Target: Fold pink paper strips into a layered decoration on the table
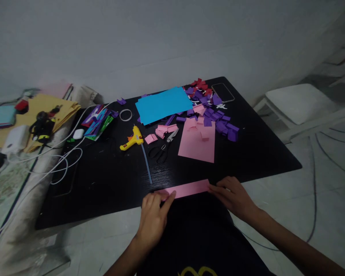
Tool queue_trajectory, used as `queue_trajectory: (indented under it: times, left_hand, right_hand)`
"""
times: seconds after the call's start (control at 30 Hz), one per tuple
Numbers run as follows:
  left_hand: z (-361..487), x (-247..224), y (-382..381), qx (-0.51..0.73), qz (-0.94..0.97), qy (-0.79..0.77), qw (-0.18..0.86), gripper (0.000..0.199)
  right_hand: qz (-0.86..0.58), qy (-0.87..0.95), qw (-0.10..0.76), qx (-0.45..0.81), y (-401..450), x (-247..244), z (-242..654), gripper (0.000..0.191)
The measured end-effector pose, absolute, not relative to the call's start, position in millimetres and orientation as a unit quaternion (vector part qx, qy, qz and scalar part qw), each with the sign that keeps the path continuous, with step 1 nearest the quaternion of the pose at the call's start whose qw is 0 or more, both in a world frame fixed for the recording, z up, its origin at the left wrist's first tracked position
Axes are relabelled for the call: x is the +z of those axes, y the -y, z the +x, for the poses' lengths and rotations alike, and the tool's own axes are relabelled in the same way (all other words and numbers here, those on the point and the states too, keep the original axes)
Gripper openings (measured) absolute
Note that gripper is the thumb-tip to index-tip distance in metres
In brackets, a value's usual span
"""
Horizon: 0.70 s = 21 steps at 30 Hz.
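Note:
A long pink paper strip [189, 188] lies at the front edge of the black table, stretched between both hands. My left hand [154, 214] grips its left end, thumb on top and fingers around the edge. At the right end, my right hand [232, 196] pinches the corner between thumb and fingers. Beyond the strip lies a pink paper sheet [197, 147] with small pink pieces on it. Black-handled scissors [162, 148] rest left of that sheet, beside several folded pink pieces [162, 131].
A yellow glue gun [133, 138] with a blue-grey glue stick [147, 163] lies left of the scissors. Blue sheets [163, 103], purple folded pieces [225, 124], a tape ring [125, 115] and a phone [223, 92] are farther back. White cables [66, 159] cross the table's left side.

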<state>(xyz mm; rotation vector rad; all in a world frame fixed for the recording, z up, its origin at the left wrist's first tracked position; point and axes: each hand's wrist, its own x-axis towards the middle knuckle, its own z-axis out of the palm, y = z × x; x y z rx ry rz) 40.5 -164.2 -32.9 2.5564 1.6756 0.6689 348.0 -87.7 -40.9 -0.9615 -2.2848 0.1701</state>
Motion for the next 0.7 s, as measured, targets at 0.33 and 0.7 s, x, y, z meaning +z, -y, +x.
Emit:
queue_trajectory:
  times: [0.33, 0.7]
  left_hand:
    - [-4, -37, 174, 0.248, 0.813, -0.526, -0.021, 0.038]
    - [-4, -39, 175, 0.292, 0.787, -0.543, -0.022, 0.033]
  right_hand:
    - [-0.364, 0.874, 0.313, 0.066, 87, -38, 349, 0.015]
    - [-0.385, 0.868, 0.305, 0.075, 89, -32, 345, 0.012]
